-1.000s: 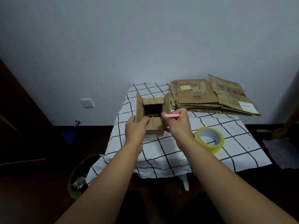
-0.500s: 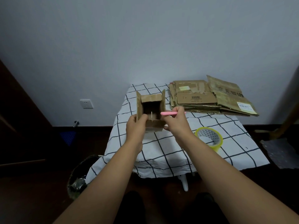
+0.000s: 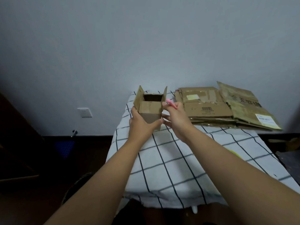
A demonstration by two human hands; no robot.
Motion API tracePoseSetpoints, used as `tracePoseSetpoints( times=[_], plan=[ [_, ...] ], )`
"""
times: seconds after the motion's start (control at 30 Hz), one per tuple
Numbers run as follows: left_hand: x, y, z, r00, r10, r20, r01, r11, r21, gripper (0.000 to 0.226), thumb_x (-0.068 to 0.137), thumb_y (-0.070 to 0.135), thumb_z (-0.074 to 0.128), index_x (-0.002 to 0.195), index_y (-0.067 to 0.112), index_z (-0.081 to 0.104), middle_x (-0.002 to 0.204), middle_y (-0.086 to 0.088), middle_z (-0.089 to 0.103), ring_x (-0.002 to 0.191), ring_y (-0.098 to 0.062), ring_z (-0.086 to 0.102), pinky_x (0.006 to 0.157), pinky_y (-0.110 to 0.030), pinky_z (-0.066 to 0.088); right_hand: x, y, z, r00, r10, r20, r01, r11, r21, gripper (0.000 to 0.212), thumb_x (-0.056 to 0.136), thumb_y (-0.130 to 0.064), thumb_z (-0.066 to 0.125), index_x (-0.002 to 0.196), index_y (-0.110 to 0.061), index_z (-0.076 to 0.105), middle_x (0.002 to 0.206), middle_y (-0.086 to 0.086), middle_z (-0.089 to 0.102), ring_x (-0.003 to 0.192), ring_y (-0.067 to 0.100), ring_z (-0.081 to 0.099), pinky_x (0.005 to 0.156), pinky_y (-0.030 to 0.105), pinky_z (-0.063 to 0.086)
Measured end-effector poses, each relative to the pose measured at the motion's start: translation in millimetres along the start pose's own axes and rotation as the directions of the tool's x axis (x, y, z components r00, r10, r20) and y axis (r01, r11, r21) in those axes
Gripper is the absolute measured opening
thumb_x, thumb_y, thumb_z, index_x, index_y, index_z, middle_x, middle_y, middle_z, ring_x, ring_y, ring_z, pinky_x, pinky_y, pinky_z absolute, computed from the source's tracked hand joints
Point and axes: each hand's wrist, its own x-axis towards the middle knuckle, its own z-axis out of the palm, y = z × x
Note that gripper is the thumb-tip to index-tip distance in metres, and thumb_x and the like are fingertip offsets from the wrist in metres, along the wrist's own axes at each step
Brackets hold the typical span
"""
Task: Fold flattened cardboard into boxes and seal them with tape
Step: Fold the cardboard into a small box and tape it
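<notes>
A small brown cardboard box stands upright over the far left of the table, its top open and two side flaps sticking up. My left hand grips its left side and front. My right hand is at the box's right side, its fingers touching the lower right edge, and it holds a pink cutter. A stack of flattened cardboard lies at the back right of the table. Only a yellow sliver of the tape roll shows past my right forearm.
The table wears a white cloth with a dark grid. A wall socket is on the wall at left. A dark bin stands on the floor left of the table. Dark items lie at the right.
The box has been turned so its opening faces up instead of towards me, and it has moved further out over the table. The camera has come closer, and my right forearm now hides most of the tape roll.
</notes>
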Motion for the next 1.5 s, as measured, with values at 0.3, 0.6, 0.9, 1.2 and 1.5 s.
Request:
tracePoseSetpoints(
  times=[0.3, 0.6, 0.9, 1.2, 1.5],
  plan=[
    [94.6, -7.7, 23.2, 0.966, 0.054, -0.255, -0.028, 0.994, 0.105, 0.108, 0.058, 0.066, 0.081, 0.139, 0.022, 0.024, 0.129, -0.003, 0.057, 0.117, -0.028, 0.054, 0.087, -0.049, 0.054, 98.3, 8.0, 17.3, 0.997, -0.019, 0.069, 0.029, 0.989, -0.146, 0.027, 0.097, -0.037, 0.059, 0.104, -0.016, 0.044, 0.115, -0.001, 0.054, 0.101, 0.019, 0.061, 0.085, 0.035, 0.054],
    [185.3, -28.2, 46.0, 0.947, 0.071, -0.313, -0.042, 0.994, 0.099, 0.100, 0.066, 0.049, 0.086, 0.139, 0.013, 0.029, 0.135, -0.008, 0.042, 0.119, -0.027, 0.051, 0.093, -0.045, 0.051, 192.8, 20.8, 31.2, 0.997, -0.038, 0.067, 0.050, 0.981, -0.189, 0.029, 0.091, -0.031, 0.062, 0.088, -0.025, 0.034, 0.112, 0.015, 0.059, 0.095, 0.032, 0.063, 0.083, 0.045, 0.054],
    [257.3, -48.5, 48.4, 0.956, 0.084, -0.280, -0.059, 0.994, 0.097, 0.091, 0.078, 0.040, 0.081, 0.147, 0.013, 0.028, 0.143, -0.006, 0.040, 0.122, -0.025, 0.050, 0.092, -0.039, 0.048, 260.0, 32.9, 42.7, 0.989, -0.018, 0.149, 0.067, 0.940, -0.335, 0.019, 0.099, -0.024, 0.052, 0.091, -0.024, 0.035, 0.118, 0.014, 0.058, 0.103, 0.025, 0.064, 0.077, 0.036, 0.047],
    [275.6, -79.2, 47.3, 0.983, 0.044, -0.177, -0.040, 0.999, 0.027, 0.092, 0.079, 0.040, 0.078, 0.151, 0.026, 0.020, 0.143, 0.001, 0.049, 0.122, -0.023, 0.055, 0.097, -0.046, 0.050, 269.4, 47.0, 50.1, 0.976, 0.058, 0.212, 0.062, 0.854, -0.517, 0.013, 0.098, -0.013, 0.042, 0.098, -0.022, 0.034, 0.136, 0.019, 0.051, 0.118, 0.036, 0.055, 0.095, 0.052, 0.050],
    [243.9, -67.7, 43.4, 0.987, 0.068, -0.143, -0.054, 0.994, 0.097, 0.109, 0.083, 0.027, 0.077, 0.158, 0.019, -0.002, 0.164, -0.006, 0.012, 0.148, -0.023, 0.022, 0.117, -0.037, 0.028, 248.1, 35.0, 33.8, 0.976, -0.115, 0.185, 0.210, 0.722, -0.659, 0.022, 0.099, -0.021, 0.054, 0.103, -0.015, 0.033, 0.128, 0.019, 0.056, 0.092, 0.029, 0.062, 0.073, 0.045, 0.052]
  ],
)
